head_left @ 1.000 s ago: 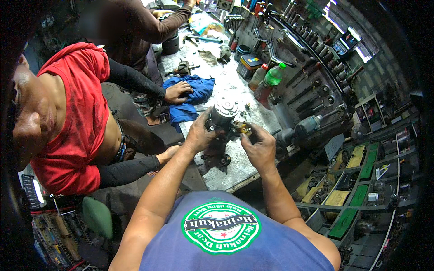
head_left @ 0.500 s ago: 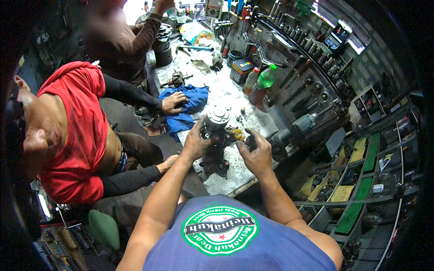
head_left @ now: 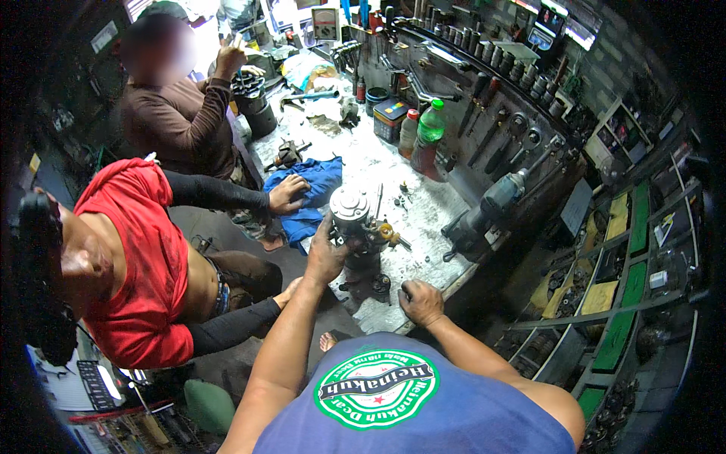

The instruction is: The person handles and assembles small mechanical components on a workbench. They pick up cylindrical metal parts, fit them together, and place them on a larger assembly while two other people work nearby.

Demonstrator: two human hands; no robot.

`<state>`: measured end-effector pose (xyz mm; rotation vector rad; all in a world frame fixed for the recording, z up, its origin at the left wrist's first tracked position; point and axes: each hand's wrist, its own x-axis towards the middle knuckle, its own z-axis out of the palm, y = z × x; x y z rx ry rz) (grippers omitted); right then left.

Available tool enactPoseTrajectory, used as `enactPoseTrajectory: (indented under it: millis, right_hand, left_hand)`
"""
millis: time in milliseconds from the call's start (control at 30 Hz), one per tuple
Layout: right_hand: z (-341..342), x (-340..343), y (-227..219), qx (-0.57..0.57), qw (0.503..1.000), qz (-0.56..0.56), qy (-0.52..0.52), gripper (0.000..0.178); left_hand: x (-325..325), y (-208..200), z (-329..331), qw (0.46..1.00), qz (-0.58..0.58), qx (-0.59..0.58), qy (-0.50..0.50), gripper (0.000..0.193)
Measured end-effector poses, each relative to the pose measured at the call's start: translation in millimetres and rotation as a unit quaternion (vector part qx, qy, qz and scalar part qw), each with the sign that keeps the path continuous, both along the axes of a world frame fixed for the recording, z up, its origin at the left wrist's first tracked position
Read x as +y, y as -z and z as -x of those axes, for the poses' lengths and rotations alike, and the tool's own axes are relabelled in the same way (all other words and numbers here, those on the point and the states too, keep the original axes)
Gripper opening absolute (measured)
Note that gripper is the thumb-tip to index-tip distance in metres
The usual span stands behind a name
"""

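A dark cylindrical machine part [head_left: 361, 240] with a round silver top stands upright on the worktable [head_left: 439, 216]. My left hand [head_left: 325, 257] is wrapped around its left side. A yellowish fitting [head_left: 389, 231] sticks out from the part's right side. Close to the table's front edge, my right hand [head_left: 421, 301] is apart from the part, its fingers curled in. Whatever those fingers may hold is hidden. Several small dark pieces [head_left: 402, 198] lie behind the part.
At left, a person in red [head_left: 144, 257] rests a hand on a blue cloth [head_left: 324, 181]. Farther back stands another person [head_left: 178, 113]. Bottles [head_left: 429, 132] and a grey power tool [head_left: 499, 200] line the right side; wall-hung tools [head_left: 484, 113] and parts shelves [head_left: 605, 303] lie beyond.
My right hand has drawn back from beside the machine part toward the table's front edge, and its spread fingers have curled in. My left hand stays on the part. The view has shifted slightly.
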<state>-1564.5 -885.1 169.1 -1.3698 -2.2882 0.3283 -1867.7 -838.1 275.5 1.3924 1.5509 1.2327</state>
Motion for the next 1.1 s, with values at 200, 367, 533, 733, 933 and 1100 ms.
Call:
enactPoseTrajectory:
  millis: [200, 367, 533, 733, 933, 1100]
  right_hand:
    - [1, 7, 2, 0.036, 0.999, 0.019, 0.010, 0.013]
    - [1, 4, 2, 0.052, 0.998, -0.006, 0.016, 0.013]
    - [1, 2, 4, 0.046, 0.999, -0.002, 0.025, 0.016]
    - [1, 2, 3, 0.040, 0.999, 0.001, 0.031, 0.016]
    - [0, 3, 3, 0.035, 0.999, 0.015, 0.031, 0.018]
    - [-1, 2, 3, 0.043, 0.999, 0.010, 0.024, 0.018]
  left_hand:
    - [1, 7, 0, 0.999, -0.027, -0.016, 0.011, 0.088]
    - [4, 15, 3, 0.999, -0.039, -0.011, 0.019, 0.079]
    - [7, 12, 0, 0.996, -0.076, -0.033, 0.036, 0.074]
    - [-20, -15, 13, 0.949, 0.077, -0.290, 0.101, 0.068]
    - [-48, -19, 26, 0.885, 0.160, -0.428, 0.092, 0.066]
    - [-46, -3, 17, 0.965, 0.088, -0.247, 0.030, 0.065]
